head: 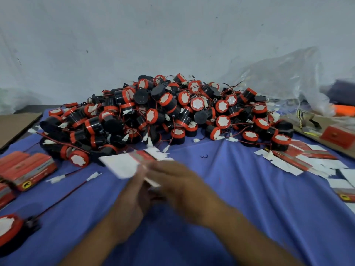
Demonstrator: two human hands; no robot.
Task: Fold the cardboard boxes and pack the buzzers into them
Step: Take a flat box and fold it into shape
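Two hands meet at near centre: left hand point(134, 194) pinches a flat cardboard box point(123, 166); right hand point(178, 181) lies over it, grip blurred, cannot tell. Heaped buzzers point(172, 112) lie just beyond, on blue cloth point(249, 189).

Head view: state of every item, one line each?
box blank, held, not yet a box, blurred
left hand, grips blank
right hand, on blank, grip blurred
buzzers, heaped, unpacked
boxes at left, folded shut
blanks at right, flat
plastic bag, crumpled
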